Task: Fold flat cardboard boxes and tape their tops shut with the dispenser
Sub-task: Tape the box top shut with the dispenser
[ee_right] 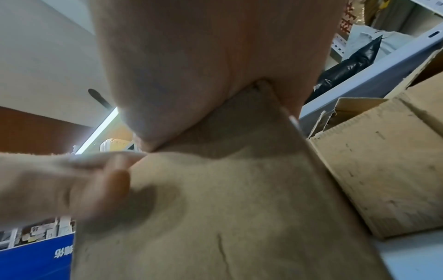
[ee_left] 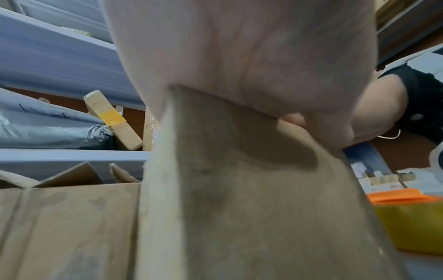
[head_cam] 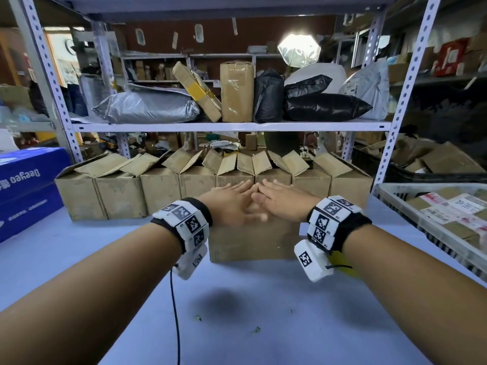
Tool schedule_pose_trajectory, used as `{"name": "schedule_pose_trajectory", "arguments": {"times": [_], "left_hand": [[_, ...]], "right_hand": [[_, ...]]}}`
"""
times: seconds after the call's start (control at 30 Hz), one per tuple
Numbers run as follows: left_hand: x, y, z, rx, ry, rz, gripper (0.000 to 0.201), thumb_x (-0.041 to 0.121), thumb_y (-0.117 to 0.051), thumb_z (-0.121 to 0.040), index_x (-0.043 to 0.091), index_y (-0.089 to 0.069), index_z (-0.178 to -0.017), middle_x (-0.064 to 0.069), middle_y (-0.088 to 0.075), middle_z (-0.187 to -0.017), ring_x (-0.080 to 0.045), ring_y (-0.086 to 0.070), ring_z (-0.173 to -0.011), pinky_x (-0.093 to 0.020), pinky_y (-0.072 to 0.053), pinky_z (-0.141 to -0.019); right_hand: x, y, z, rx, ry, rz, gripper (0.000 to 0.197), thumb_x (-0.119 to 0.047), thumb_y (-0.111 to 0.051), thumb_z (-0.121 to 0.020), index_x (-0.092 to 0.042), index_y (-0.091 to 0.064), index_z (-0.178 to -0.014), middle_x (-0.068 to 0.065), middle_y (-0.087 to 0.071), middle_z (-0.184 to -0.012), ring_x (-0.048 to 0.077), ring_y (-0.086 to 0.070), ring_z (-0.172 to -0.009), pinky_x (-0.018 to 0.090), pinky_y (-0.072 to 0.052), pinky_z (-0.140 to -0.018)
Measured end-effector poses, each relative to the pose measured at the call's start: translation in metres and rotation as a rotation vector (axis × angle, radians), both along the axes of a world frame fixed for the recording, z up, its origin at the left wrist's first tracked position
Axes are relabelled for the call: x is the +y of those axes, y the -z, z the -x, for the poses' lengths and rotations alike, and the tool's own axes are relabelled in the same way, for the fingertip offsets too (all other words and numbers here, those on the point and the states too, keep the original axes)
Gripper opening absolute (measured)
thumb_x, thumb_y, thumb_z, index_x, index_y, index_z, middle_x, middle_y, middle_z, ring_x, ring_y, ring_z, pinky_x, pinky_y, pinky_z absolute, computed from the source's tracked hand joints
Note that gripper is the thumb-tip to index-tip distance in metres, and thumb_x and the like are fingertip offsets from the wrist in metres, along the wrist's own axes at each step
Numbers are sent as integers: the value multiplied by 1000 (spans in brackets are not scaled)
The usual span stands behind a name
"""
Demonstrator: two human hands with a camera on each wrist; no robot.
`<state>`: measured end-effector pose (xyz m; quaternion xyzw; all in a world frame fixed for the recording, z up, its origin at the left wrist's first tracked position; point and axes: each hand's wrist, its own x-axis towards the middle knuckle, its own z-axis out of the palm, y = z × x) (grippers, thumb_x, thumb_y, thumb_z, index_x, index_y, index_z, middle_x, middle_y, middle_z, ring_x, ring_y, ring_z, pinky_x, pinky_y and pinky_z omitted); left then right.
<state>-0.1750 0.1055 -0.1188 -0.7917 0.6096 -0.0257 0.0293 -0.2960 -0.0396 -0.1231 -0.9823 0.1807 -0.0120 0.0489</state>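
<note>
Upright brown cardboard box [head_cam: 253, 243], top closed

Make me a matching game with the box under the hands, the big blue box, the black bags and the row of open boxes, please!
Things:
1. cardboard box
2. blue box
3. black bags
4. row of open boxes

Places:
A. up on the shelf
B. far left on the table
C. under both flat hands, left hand and right hand
D. along the back of the table, flaps up

Pairs: 1-C, 2-B, 3-A, 4-D
</note>
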Motion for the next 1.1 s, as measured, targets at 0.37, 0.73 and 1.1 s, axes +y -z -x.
{"name": "schedule_pose_trajectory", "arguments": {"times": [0.37,0.73,1.1], "left_hand": [[4,4,-26,-91,-74,17,123,64,-79,-70,20,-9,-161,-2,-9,-169,-20,-13,-154,-35,-16,-122],[-37,8,-61,-82,-223,59,123,63,-82,-66,28,-11,-160,-4,-16,-167,-25,-24,-151,-47,-31,-116],[-11,-3,-60,48,-212,149,123,51,-84,-70,31,-2,-159,-2,-24,-163,-31,-14,-151,-53,-26,-121]], "right_hand": [[-18,5,6,0,-78,137,118,-64,-76,-72,-28,-5,-159,1,-4,-167,21,-7,-154,46,-10,-124],[-52,6,-38,-66,-8,60,117,-55,-82,-70,-26,-13,-159,5,-12,-166,24,-12,-153,40,-15,-122],[-53,6,-8,-213,12,-17,107,-51,-78,-73,-34,-14,-157,-2,-11,-164,22,-13,-150,45,-23,-120]]}}
